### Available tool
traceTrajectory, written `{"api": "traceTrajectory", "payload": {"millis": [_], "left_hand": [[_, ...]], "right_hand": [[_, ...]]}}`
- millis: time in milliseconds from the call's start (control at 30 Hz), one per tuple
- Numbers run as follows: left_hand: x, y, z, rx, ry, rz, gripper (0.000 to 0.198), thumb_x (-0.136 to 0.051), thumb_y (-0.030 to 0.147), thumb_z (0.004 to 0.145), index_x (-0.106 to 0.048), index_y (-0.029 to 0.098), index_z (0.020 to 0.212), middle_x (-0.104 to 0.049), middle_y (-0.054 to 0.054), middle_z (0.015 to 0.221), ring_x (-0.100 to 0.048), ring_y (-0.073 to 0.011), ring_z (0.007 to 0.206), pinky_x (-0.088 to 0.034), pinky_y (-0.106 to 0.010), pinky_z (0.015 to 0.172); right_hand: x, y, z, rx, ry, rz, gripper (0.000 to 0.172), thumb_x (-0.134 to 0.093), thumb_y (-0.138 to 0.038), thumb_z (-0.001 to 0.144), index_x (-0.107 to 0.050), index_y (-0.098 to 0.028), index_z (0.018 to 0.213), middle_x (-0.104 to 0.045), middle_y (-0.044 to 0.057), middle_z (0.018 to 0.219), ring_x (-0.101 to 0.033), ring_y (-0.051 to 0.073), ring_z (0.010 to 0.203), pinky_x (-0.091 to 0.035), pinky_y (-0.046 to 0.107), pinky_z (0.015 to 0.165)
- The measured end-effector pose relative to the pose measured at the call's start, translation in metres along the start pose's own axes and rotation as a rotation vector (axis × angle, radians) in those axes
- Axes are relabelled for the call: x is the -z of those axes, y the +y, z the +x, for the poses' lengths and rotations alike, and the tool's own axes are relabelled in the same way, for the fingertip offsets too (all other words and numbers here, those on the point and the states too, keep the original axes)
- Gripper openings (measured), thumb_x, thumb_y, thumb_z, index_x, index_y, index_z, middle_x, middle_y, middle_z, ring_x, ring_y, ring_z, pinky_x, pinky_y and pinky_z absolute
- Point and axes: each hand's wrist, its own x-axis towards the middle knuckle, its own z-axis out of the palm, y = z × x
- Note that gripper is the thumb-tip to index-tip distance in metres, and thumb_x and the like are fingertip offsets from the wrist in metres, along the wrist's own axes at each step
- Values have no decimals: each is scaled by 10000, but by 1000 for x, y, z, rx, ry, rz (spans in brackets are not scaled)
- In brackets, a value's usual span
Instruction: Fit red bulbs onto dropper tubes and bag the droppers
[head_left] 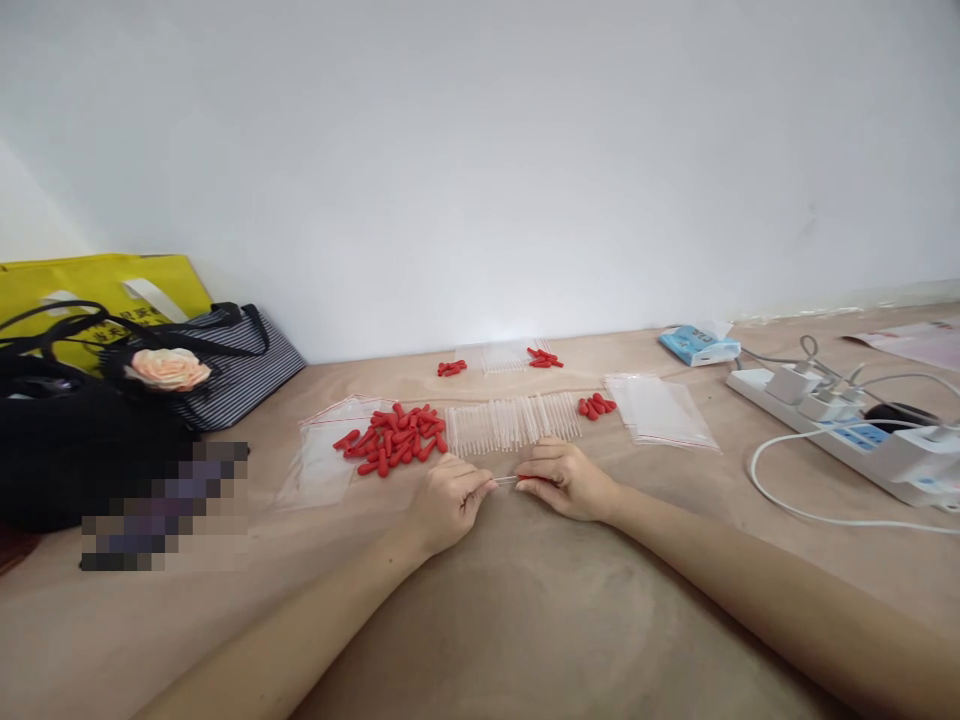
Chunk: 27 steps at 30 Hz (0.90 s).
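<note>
The fingers of the left hand [452, 503] and the right hand [566, 482] are pinched narrow on the two ends of a slim clear tube [506, 481], whose long axis runs sideways, almost level, across the short gap between them; whether it is a single tube or two side by side is too fine to tell. A red bulb [531, 478] shows at the right fingertips, mostly hidden by the hand, in line with the tube's right end. Just beyond both hands lies a row of clear tubes [514, 424], their long axes pointing away from the person. A heap of red bulbs [397, 437] is nearer the left hand, partly on a clear zip bag [322, 460]; a small cluster of red bulbs [597, 406] and stacked zip bags [664, 412] lie on the right hand's side. Farther out on the tabletop [487, 620], the blue tissue pack [697, 344] bears pale lettering too small to read surely, and the white power strip [780, 400] shows no legible brand. At far left, the yellow bag [172, 280] carries dark characters, partly covered by black straps and not clearly readable.
</note>
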Motion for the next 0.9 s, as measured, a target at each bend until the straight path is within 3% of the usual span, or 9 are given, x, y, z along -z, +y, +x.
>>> {"api": "traceTrajectory", "payload": {"millis": [133,267,433,533,600,667,733,833,900], "left_hand": [[2,4,3,120,28,-58,250,-427,248,846,-616,159,709,-579,5,541,-498,-113,515,-370,-241,577],[2,14,8,320,-18,-195,330,-403,292,851,-587,151,615,-543,25,506,-479,-93,479,-351,-208,516],[-3,21,9,525,-54,-421,357,-396,374,839,-623,139,694,-598,9,579,-514,-104,511,-380,-196,489],[-4,17,8,562,-16,-511,295,-447,376,809,-633,154,862,-652,-11,730,-571,-133,638,-437,-218,585],[-3,12,7,594,18,-529,275,-498,357,778,-617,156,923,-657,-25,797,-586,-147,707,-455,-234,642],[-3,8,7,621,32,-521,241,-530,330,754,-617,152,891,-657,-35,801,-593,-153,732,-462,-242,667],[-3,5,7,627,12,-502,205,-530,315,751,-621,158,847,-659,-34,792,-597,-154,738,-464,-243,667],[-3,6,6,606,-52,-470,189,-509,314,763,-622,175,825,-662,-21,787,-599,-152,727,-462,-246,660],[-3,8,6,592,-89,-446,188,-501,313,769,-622,180,823,-663,-15,784,-597,-149,718,-458,-249,663]], "right_hand": [[-4,-2,3,-292,170,269,182,-551,-338,766,-616,-179,826,-613,50,737,-545,152,691,-431,298,656],[-12,-13,12,-636,362,763,344,-670,-390,631,-543,-186,877,-583,-2,696,-548,123,658,-445,267,636],[-23,-31,23,-672,374,1046,303,-649,-404,639,-527,-169,787,-574,-5,672,-537,109,635,-433,272,673],[-15,-19,26,-705,392,896,367,-576,-425,692,-542,-155,939,-579,-6,671,-497,94,573,-415,249,603],[4,3,25,-761,350,669,369,-540,-417,713,-563,-133,948,-567,-12,622,-461,87,502,-385,233,531],[30,30,20,-808,240,321,302,-507,-364,743,-603,-127,905,-579,0,609,-484,99,503,-367,223,514],[57,56,12,-966,215,-170,273,-497,-301,751,-616,-151,945,-618,12,650,-542,117,561,-378,214,548],[85,83,-5,-1050,228,-355,280,-499,-248,741,-637,-107,939,-652,95,770,-585,182,705,-381,243,617],[91,92,-15,-1077,204,-420,268,-501,-246,736,-655,-105,904,-656,117,786,-589,205,730,-376,250,617]]}}
